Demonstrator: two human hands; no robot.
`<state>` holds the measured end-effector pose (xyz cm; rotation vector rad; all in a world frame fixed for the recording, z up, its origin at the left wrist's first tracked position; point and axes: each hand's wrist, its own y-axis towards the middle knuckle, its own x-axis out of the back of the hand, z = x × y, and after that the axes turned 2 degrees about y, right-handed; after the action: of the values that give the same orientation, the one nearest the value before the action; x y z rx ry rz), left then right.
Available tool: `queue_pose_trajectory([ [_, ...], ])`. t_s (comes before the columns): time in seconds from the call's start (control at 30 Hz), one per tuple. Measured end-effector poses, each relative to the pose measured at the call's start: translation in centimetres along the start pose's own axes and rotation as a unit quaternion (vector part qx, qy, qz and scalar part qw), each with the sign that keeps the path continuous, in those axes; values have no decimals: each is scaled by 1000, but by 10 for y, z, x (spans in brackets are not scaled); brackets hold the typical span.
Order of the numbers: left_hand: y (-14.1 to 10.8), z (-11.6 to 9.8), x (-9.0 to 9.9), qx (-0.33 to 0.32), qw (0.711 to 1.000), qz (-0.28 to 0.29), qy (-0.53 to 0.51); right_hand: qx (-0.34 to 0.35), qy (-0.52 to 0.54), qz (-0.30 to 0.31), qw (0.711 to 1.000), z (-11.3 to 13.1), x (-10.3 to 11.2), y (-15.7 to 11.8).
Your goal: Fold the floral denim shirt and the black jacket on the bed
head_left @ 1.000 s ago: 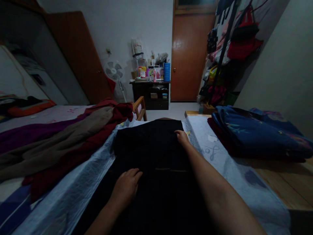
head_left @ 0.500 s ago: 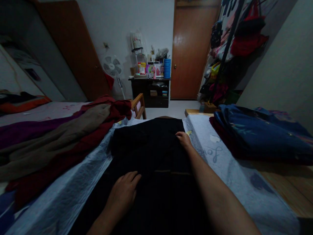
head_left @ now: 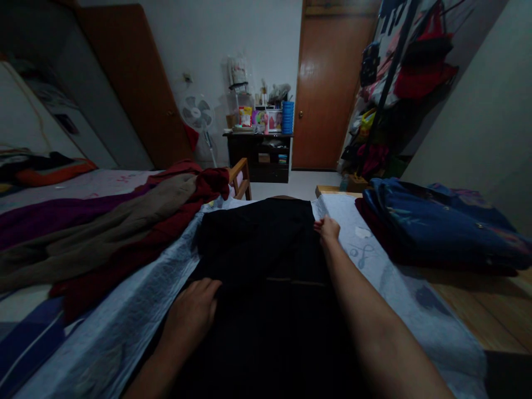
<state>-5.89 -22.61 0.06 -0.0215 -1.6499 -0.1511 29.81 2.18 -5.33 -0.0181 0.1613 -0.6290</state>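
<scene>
A large black garment (head_left: 266, 249) lies spread over a light grey patterned cloth (head_left: 361, 249), its lower part reaching toward me. My left hand (head_left: 195, 307) rests on the garment's left side, fingers close together and bent over the dark fabric; whether it pinches any is too dark to tell. At the garment's upper right edge is my right hand (head_left: 327, 227), its fingers closed on that edge. Two short tan lines cross the black fabric between my hands.
Grey-brown, purple and dark red clothes (head_left: 137, 221) lie at left. Folded blue garments (head_left: 440, 221) are stacked on a wooden surface (head_left: 490, 305) at right. Beyond stand a wooden chair (head_left: 241, 180), a fan (head_left: 197, 113), a dark cabinet (head_left: 257, 158) and a door (head_left: 328, 88).
My right hand has moved right, out to the garment's edge. My left hand has slid left and slightly up across the fabric. The view has shifted slightly.
</scene>
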Motion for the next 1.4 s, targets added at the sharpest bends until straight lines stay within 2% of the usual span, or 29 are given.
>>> queue_pose_trajectory([
  [0.1, 8, -1, 16, 15, 1000, -8, -23, 9, -4, -46, 999, 21, 3, 9],
  [0.23, 20, -9, 41, 40, 996, 0, -74, 29, -43, -5, 999, 32, -4, 8],
  [0.33, 27, -21, 58, 29, 985, 4, -168, 43, -96, 49, 993, 19, -11, -8],
  [0.47, 32, -36, 71, 26, 944, 16, -328, 55, -164, 105, 979, -10, -10, -34],
  [0.57, 31, -46, 69, 51, 896, 38, -440, 54, -184, 121, 974, -26, -5, -44],
  [0.67, 27, -57, 63, 66, 843, 67, -529, 49, -175, 141, 973, -30, -3, -46],
  [0.83, 11, -83, 50, 44, 793, 114, -596, 17, -137, 186, 973, -21, 1, -47],
  [0.97, -3, -100, 38, 44, 781, 98, -615, -19, -112, 184, 976, -12, 10, -58],
  [1.07, -9, -110, 35, 29, 776, 114, -620, -55, -110, 191, 974, -1, 22, -75],
  [1.13, -10, -115, 37, 19, 766, 127, -629, -97, -106, 224, 964, 12, 32, -92],
  [1.2, -12, -122, 40, 8, 760, 134, -636, -161, -86, 283, 942, 28, 42, -111],
  [1.27, -13, -128, 43, -9, 770, 121, -626, -211, -72, 336, 915, 44, 52, -130],
  [1.33, -16, -135, 44, -38, 785, 99, -610, -215, -75, 358, 905, 57, 61, -146],
  [1.4, -20, -140, 43, -82, 788, 119, -599, -190, -73, 363, 909, 63, 69, -158],
])
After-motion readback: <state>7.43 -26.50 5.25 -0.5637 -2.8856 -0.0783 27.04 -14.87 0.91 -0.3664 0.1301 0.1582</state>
